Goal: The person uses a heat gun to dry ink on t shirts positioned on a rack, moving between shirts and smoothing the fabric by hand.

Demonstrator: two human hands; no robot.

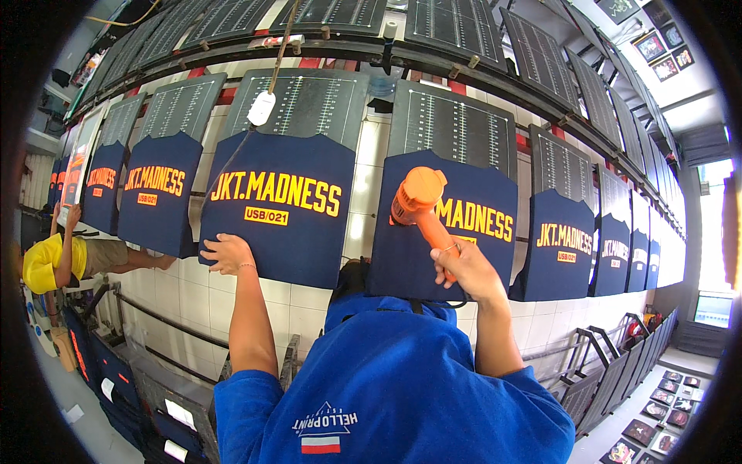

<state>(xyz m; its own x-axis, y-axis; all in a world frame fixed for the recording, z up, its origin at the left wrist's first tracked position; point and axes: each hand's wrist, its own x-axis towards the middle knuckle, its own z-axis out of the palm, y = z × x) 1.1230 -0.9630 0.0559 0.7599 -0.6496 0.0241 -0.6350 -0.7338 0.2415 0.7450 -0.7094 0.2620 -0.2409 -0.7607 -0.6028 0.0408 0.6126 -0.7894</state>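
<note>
My right hand (468,271) is closed around the handle of an orange hair dryer (423,193). The dryer is above a navy shirt piece (471,185) on a board and covers part of its yellow print. To the left lies another navy shirt piece (301,255) with orange-yellow lettering and a small yellow box below it. On that piece's lower left corner rests my left hand (228,254), fingers stretched out and holding nothing. Both pieces are draped over black printing boards (452,120) marked with white ruler lines.
More printed navy pieces (560,240) on boards run off to both sides. A white tag (262,108) hangs on a cord above the left board. At far left, a person in yellow (50,259) handles a printing screen (75,174). Metal racks (599,371) stand behind me.
</note>
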